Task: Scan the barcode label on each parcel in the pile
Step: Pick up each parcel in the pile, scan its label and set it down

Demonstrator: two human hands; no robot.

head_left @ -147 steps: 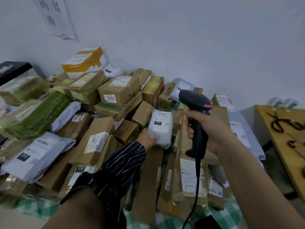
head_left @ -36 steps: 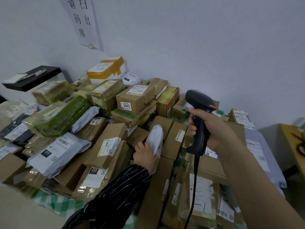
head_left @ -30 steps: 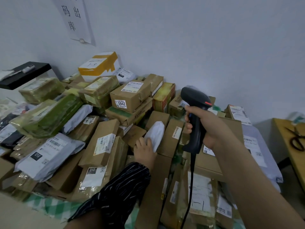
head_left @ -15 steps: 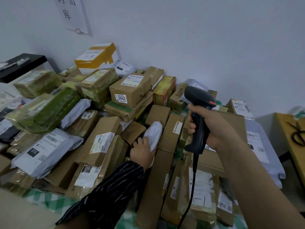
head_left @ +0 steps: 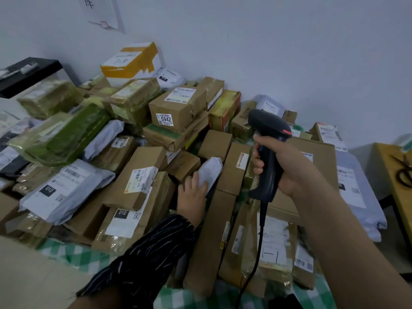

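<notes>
Scanning under way: left hand [head_left: 193, 196] grips a white poly mailer [head_left: 211, 171] wedged between cartons [head_left: 236, 168] mid parcel pile [head_left: 178, 105], right hand [head_left: 289, 167] clasps a corded barcode scanner [head_left: 267, 123] just above; next, its label, unseen here, likely must face the scanner.

"5942" on brown box [head_left: 178, 105]; "010" on grey mailer [head_left: 64, 190]; "库" on wall sheet [head_left: 100, 10]

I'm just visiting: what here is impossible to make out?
Head view only.
White parcel: no label shows; left hand covers its near end.
Left hand's hold: thumb hidden, holding or resting unclear.
Wall notice: cut off by top edge.
Scanner window: faces away, in right hand.
Other labels: print mostly too small.
</notes>
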